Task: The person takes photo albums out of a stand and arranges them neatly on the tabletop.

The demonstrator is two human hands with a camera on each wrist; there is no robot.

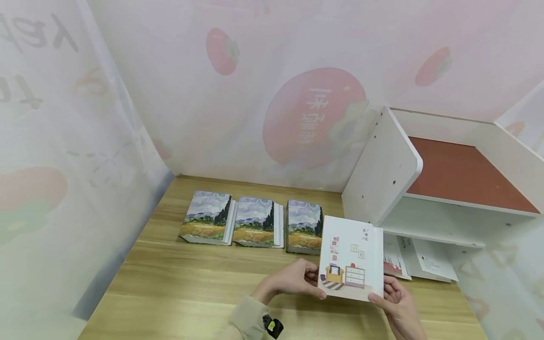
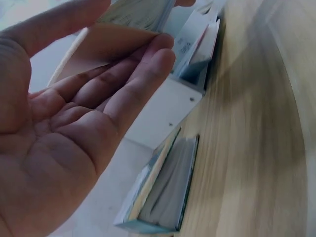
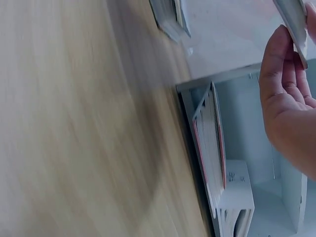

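A white book (image 1: 350,257) with a drawing of a room on its cover is held upright above the wooden table (image 1: 191,283). My left hand (image 1: 315,284) pinches its lower left edge, thumb on the front and fingers behind. My right hand (image 1: 379,297) grips the lower right corner the same way. In the left wrist view the book's plain back (image 2: 118,44) lies against the extended fingers (image 2: 123,84). The right wrist view shows fingers (image 3: 279,64) touching the book's edge (image 3: 294,15).
Three books with landscape-painting covers (image 1: 208,217) (image 1: 257,222) (image 1: 303,226) lie in a row at the back of the table. A white shelf unit (image 1: 382,170) with a red-brown board stands at the right. Flat books (image 1: 425,259) lie in its bottom compartment. Printed curtains enclose the table.
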